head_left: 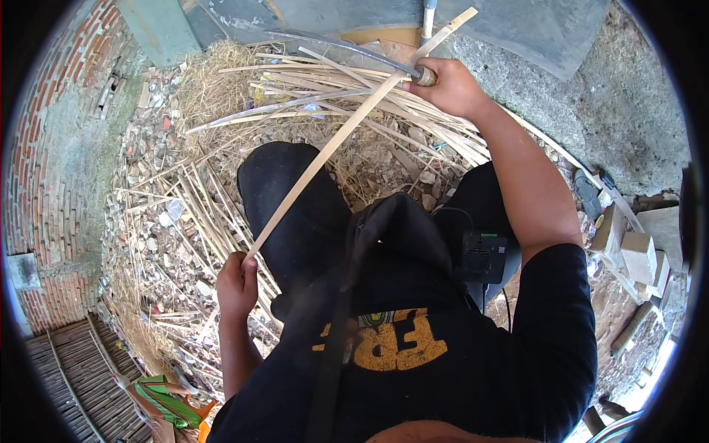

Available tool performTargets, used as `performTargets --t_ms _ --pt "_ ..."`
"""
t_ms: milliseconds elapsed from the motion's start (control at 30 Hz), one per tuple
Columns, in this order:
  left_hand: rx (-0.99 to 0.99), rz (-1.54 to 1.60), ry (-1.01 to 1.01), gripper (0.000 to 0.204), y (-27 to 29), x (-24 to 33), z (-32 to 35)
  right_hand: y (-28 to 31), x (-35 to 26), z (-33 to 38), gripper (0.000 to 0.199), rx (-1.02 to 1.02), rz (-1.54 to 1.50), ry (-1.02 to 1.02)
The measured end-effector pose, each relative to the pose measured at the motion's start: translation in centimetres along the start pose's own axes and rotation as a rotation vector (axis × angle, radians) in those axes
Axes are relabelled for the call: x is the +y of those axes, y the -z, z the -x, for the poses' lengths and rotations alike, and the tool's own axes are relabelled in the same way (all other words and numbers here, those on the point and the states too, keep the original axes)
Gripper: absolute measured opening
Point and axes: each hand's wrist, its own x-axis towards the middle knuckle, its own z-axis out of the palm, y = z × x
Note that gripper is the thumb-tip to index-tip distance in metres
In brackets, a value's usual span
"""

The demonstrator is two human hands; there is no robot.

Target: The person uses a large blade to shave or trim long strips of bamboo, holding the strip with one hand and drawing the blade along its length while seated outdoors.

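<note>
The left grip [237, 288] is clamped on the strip [322, 159], the right grip [452, 86] on the knife [360, 51], which crosses the strip.

The person shows two bare hands, one left hand [238, 288] and one right hand [449, 88]. Between them they hold two things: one long strip [319, 162] and one curved blade [360, 49] with one handle [425, 76]. There are two knees, one black device [484, 255] and three pale blocks [639, 258]. Loose strips [209, 214] form two heaps, too tangled to count singly; one brick wall [44, 177] stands alongside.
</note>
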Motion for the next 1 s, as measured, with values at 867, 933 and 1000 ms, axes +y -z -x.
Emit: performTargets --t_ms 867,933,1000 --pt "-0.086 0.152 -0.001 0.021 0.3 -0.8 0.1 -0.2 -0.1 0.2 0.039 0.042 -0.030 0.088" --pt "0.044 0.075 -0.231 0.024 -0.1 0.1 -0.4 -0.1 -0.3 0.1 0.039 0.003 -0.027 0.070" --pt "0.120 -0.026 -0.291 0.027 -0.5 1.6 -1.2 0.0 -0.5 0.2 0.039 -0.021 -0.022 0.057"
